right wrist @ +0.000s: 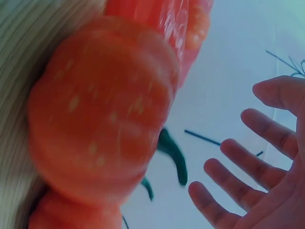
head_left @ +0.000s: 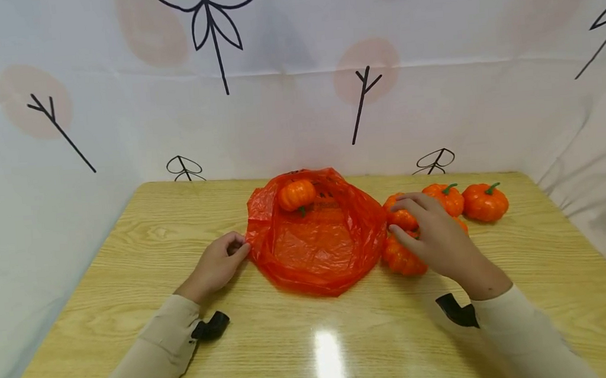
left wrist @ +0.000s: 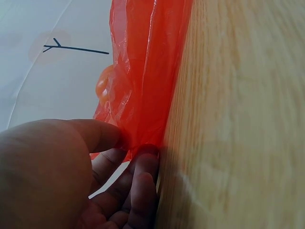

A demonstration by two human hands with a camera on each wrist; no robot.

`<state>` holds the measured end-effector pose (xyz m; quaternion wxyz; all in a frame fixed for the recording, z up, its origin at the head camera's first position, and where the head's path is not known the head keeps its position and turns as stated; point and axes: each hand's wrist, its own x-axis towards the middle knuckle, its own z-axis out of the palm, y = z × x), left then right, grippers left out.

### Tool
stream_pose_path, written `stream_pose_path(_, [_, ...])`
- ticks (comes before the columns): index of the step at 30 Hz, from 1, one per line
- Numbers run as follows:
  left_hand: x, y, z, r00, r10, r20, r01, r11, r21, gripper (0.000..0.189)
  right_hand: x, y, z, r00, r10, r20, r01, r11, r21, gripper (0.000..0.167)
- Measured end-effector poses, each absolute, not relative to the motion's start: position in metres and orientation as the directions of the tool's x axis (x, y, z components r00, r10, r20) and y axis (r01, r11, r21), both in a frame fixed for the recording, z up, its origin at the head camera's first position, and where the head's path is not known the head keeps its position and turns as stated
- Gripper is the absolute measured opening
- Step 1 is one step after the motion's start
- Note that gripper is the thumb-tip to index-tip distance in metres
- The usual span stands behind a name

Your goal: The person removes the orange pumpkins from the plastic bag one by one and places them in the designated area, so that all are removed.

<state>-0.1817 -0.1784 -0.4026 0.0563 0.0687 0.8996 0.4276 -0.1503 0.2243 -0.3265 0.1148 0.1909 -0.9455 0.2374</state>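
A red plastic bag [head_left: 312, 241] lies spread on the table with its mouth open upward. Inside it, near the back, sits one small orange pumpkin [head_left: 297, 195] with a green stem. My left hand [head_left: 215, 269] pinches the bag's left edge between thumb and fingers, seen closer in the left wrist view on the red plastic [left wrist: 147, 71]. Over the pumpkins right of the bag hovers my right hand [head_left: 440, 240], fingers spread and holding nothing. Below it a pumpkin [head_left: 403, 256] stands against the bag's right side; in the right wrist view a large pumpkin [right wrist: 102, 109] appears apart from the fingers.
Several more pumpkins cluster at the right, among them one behind the hand [head_left: 445, 197] and one at the far right [head_left: 486, 202]. The wooden table [head_left: 272, 345] ends at a white patterned cloth [head_left: 287, 119] hanging behind and at the sides.
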Motion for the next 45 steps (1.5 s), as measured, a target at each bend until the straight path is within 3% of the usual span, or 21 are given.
stream_pose_path(7, [-0.182,-0.179,-0.403,-0.984,0.173,-0.044,0.074,0.621,0.78,0.016,-0.158,0.206,-0.324,-0.92,-0.314,0.233,-0.388,0.812,-0.437,0.03])
stream_pose_path(18, [-0.182,-0.178,-0.402,-0.982,0.182,-0.044,0.078,0.615,0.785,0.016,-0.167,0.172,-0.324,-0.904,-0.351,0.244,-0.427,0.772,-0.47,0.033])
stream_pose_path(29, [-0.182,-0.179,-0.403,-0.983,0.178,-0.05,0.072,0.622,0.78,0.015,-0.175,0.144,-0.33,-0.884,-0.394,0.25,-0.466,0.762,-0.449,0.05])
stream_pose_path(45, [-0.182,-0.178,-0.405,-0.984,0.176,-0.037,0.082,0.623,0.778,0.013,-0.196,0.108,-0.327,-0.832,-0.532,0.156,-0.554,0.783,-0.283,0.057])
